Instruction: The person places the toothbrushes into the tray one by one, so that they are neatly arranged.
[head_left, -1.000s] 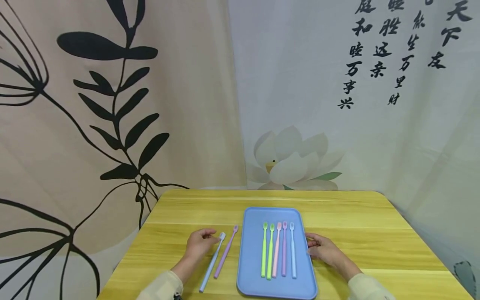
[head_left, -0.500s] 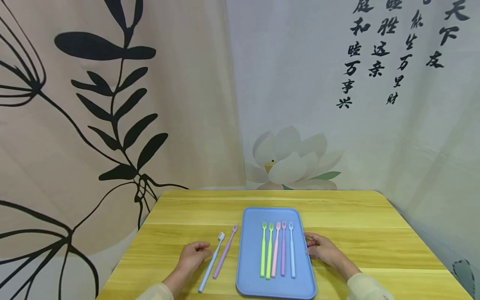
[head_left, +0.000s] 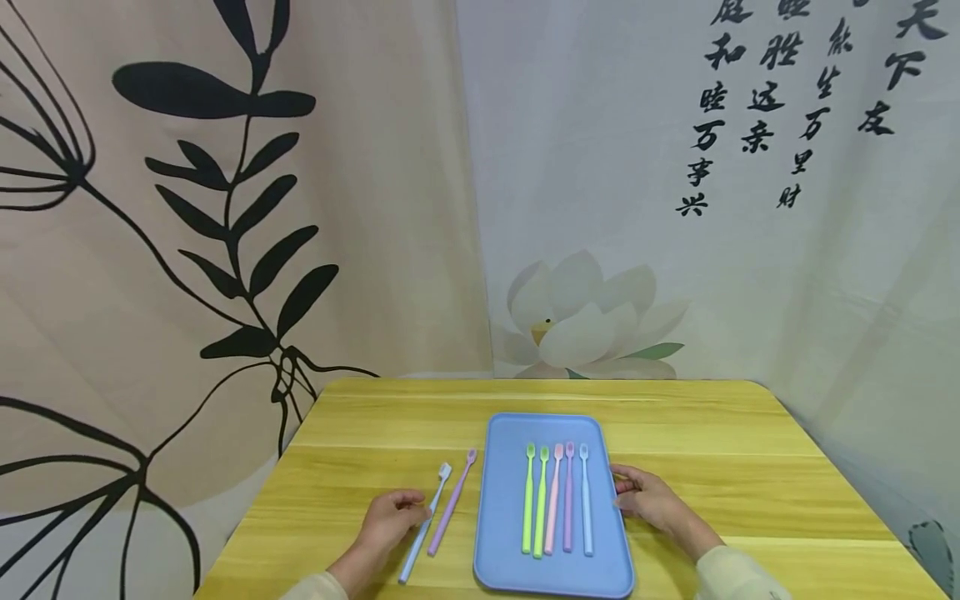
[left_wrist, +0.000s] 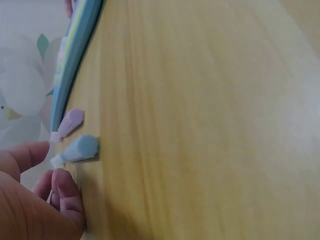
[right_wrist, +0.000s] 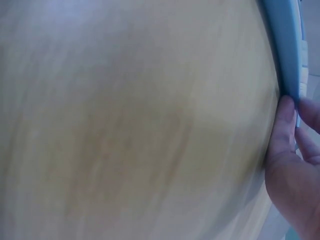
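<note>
On the wooden table, left of the tray, a blue toothbrush [head_left: 419, 546] lies slanted beside a purple toothbrush [head_left: 452, 507]. My left hand [head_left: 390, 523] is at the blue one's handle, thumb and fingers parted around it. In the left wrist view a gap shows between those fingertips [left_wrist: 65, 182] and the blue toothbrush [left_wrist: 82, 148]; contact is unclear. With my right hand [head_left: 654, 504] I pinch the right rim of the blue tray [head_left: 497, 508], the thumb against its outer side in the right wrist view. Several toothbrushes lie in a row on the tray, including a pink toothbrush [head_left: 553, 504].
The table [head_left: 750, 500] extends beyond both hands, its far edge meeting a printed curtain [head_left: 390, 208] with plants, a lotus and writing. The tray's raised rim stands close to the right of the purple toothbrush.
My left hand has drawn back from near the blue toothbrush's head toward me, then shifted slightly right to its handle. The right hand, tray and toothbrushes stay put.
</note>
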